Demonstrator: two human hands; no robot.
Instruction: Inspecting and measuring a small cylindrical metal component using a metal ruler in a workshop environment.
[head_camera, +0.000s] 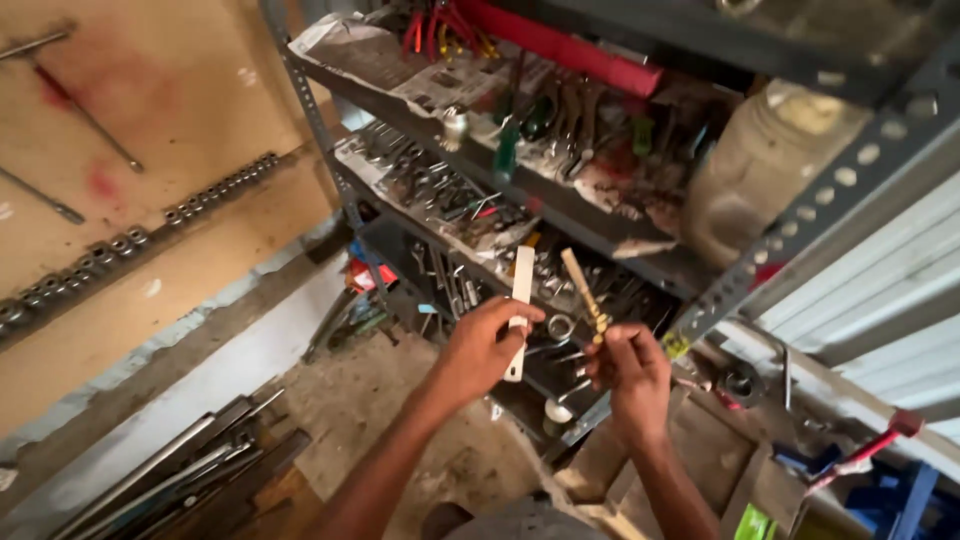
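My left hand grips a flat white strip that sticks up past my fingers. My right hand pinches the lower end of a thin brass-coloured rod with ridges near its base, tilted up and to the left. Both hands are held side by side in front of the lower shelves of a metal rack full of tools.
The rack's shelves hold pliers, screwdrivers, wrenches and sockets on newspaper, plus a cloudy plastic jar. A rail of sockets and T-handles hang on the left wall. Metal bars lie on the floor at lower left. A wooden box sits below right.
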